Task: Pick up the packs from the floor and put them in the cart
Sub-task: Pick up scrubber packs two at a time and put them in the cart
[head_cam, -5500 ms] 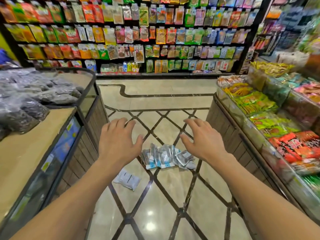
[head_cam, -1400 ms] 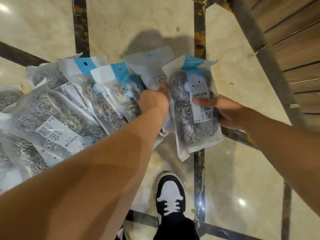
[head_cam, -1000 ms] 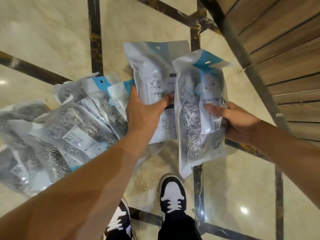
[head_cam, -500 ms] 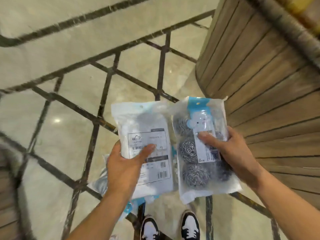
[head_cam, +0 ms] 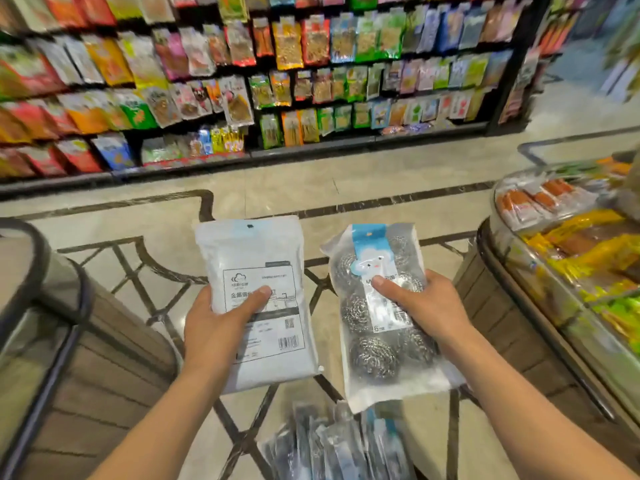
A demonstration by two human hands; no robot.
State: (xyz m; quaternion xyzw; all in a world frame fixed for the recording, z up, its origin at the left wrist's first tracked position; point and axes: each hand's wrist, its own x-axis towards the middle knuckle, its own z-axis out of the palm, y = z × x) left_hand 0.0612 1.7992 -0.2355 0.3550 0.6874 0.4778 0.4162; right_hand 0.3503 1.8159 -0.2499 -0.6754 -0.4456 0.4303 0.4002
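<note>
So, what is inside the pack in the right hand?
Round steel scourers show through the clear pack in the right hand. The label and thumb cover some, so I cannot count them.

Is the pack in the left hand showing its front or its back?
Back. The pack in the left hand shows a white printed label with a barcode, no scourers visible.

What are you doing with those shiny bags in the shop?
A person stands in a shop aisle with one pack in each hand. The left hand grips a pack turned back side up, showing its printed label and barcode. The right hand grips a pack of steel scrubbers with its clear front showing. More packs lie on the floor below. No cart is in view, so nothing has gone into it here.
</note>
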